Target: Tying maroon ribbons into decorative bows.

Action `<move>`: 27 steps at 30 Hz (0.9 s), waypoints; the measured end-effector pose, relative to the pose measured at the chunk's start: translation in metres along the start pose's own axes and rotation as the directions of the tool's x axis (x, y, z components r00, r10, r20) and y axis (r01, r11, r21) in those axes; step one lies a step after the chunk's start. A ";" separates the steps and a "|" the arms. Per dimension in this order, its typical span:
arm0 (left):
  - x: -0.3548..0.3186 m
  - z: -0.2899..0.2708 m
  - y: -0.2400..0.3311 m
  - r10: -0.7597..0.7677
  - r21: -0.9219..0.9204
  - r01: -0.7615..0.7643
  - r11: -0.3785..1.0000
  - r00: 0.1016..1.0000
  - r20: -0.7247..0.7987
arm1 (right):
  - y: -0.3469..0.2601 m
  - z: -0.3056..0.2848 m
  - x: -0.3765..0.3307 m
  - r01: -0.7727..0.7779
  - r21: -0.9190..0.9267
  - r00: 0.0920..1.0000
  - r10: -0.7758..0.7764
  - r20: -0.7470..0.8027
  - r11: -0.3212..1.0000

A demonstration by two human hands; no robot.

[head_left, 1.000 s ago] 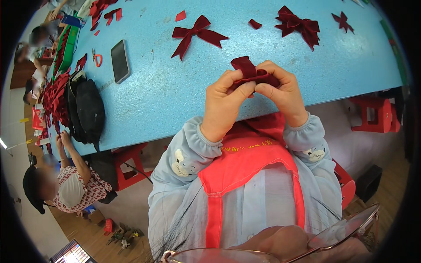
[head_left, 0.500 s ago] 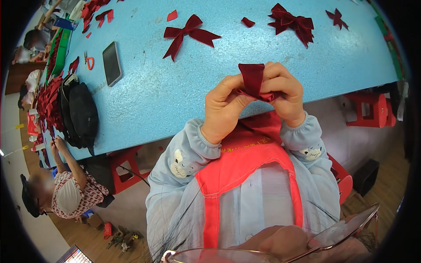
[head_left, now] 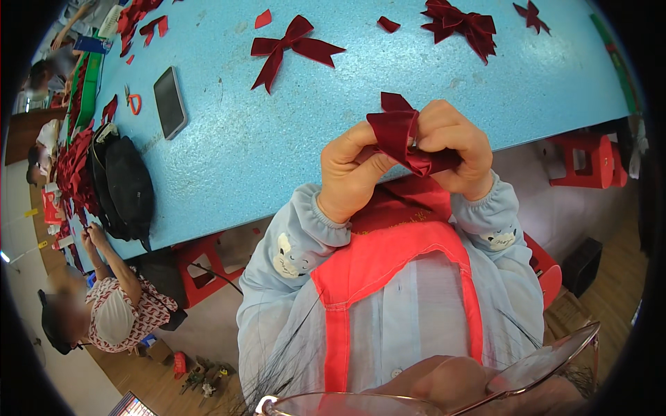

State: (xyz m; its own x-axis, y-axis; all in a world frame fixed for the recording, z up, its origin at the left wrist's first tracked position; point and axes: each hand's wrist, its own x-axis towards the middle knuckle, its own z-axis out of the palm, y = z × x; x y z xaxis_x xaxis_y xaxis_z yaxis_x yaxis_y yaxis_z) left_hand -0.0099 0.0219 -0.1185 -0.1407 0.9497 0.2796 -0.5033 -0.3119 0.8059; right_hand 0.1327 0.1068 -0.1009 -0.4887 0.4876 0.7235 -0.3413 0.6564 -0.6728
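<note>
Between my two hands, above the near edge of the blue table, is a dark red velvet ribbon (head_left: 397,133), looped and folded. My left hand (head_left: 350,170) pinches its left side between thumb and fingers. My right hand (head_left: 459,147) grips the right side, its fingers curled by the loop. One ribbon end sticks up beyond the fold. Past my hands lie a finished-looking red velvet bow (head_left: 291,47), a fuller layered bow (head_left: 459,26) and a small bow (head_left: 533,17).
Left on the table (head_left: 229,166) are a phone (head_left: 170,102), orange-handled scissors (head_left: 133,102), a black bag (head_left: 125,180) and a heap of red ribbon (head_left: 75,166). A co-worker (head_left: 114,305) sits at the left side. Red stools (head_left: 586,161) stand beside the table.
The ribbon has turned and opened into a wider loop, with an end now showing beyond it. My right hand has shifted slightly right and its fingers have curled differently.
</note>
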 end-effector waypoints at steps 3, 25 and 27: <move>0.001 -0.008 -0.005 0.032 0.068 -0.034 0.997 0.999 0.028 | 0.004 -0.008 0.004 0.079 -0.061 0.992 -0.072 0.108 0.995; 0.039 0.052 0.139 -0.165 0.649 0.098 0.755 0.985 0.042 | -0.076 -0.028 0.090 -0.503 0.100 0.834 0.452 0.318 0.858; 0.035 0.063 0.147 0.054 0.734 -0.104 0.672 0.994 0.091 | -0.087 -0.030 0.093 -0.658 0.181 0.740 0.582 0.338 0.731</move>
State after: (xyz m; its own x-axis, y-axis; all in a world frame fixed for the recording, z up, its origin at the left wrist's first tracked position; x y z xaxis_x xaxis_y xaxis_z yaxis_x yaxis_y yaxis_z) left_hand -0.0357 0.0078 0.0428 -0.0893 0.9252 0.3689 0.3021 -0.3278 0.8952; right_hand 0.1412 0.1127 0.0299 -0.8317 0.5476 0.0916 -0.0736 0.0548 -0.9958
